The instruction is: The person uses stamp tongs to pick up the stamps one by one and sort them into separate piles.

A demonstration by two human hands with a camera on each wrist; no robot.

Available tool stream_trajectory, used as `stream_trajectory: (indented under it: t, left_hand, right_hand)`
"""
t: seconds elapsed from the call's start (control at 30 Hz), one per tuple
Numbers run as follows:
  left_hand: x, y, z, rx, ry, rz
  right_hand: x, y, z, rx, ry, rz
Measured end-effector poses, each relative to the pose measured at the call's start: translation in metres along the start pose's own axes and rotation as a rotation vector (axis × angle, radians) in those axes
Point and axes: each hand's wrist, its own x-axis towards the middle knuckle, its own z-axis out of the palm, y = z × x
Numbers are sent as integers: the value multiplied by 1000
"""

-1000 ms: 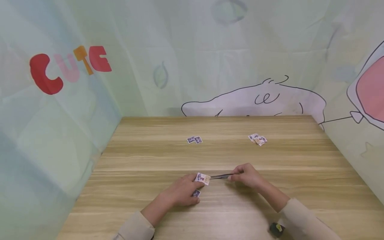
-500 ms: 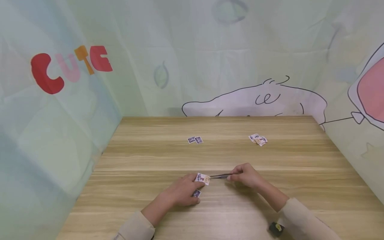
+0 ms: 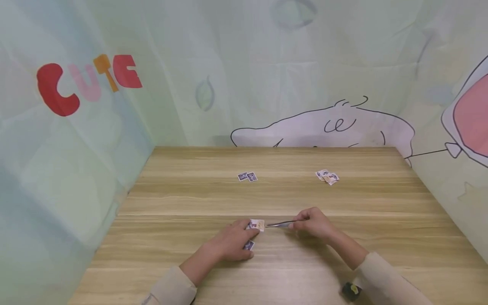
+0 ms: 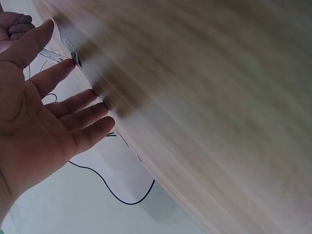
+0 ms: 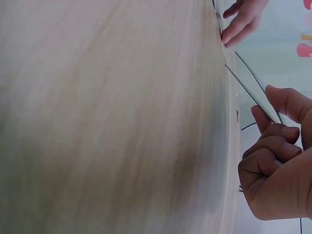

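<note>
Resting straight-fingered on a white rectangular paper card (image 3: 258,223), lower centre, the left hand (image 3: 231,243) likely steadies it; the right hand (image 3: 314,224) pinches slim dark metal tweezers (image 3: 284,224).

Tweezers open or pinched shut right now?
Open: the tweezers, held in the right hand, show their tips apart in the right-wrist view.

Smooth wood-grain tabletop (image 3: 343,207), metallic tweezers (image 3: 283,224), printed paper cards (image 3: 259,224), creased cloth backdrop (image 3: 248,63)
</note>
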Motion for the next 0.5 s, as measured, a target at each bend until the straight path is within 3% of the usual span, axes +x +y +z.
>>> stream_trajectory:
  t: [0.5]
  left_hand:
    - [-2,-5,2,-4,17,-14]
  right_hand:
    - [8,3,8,-18,7,2]
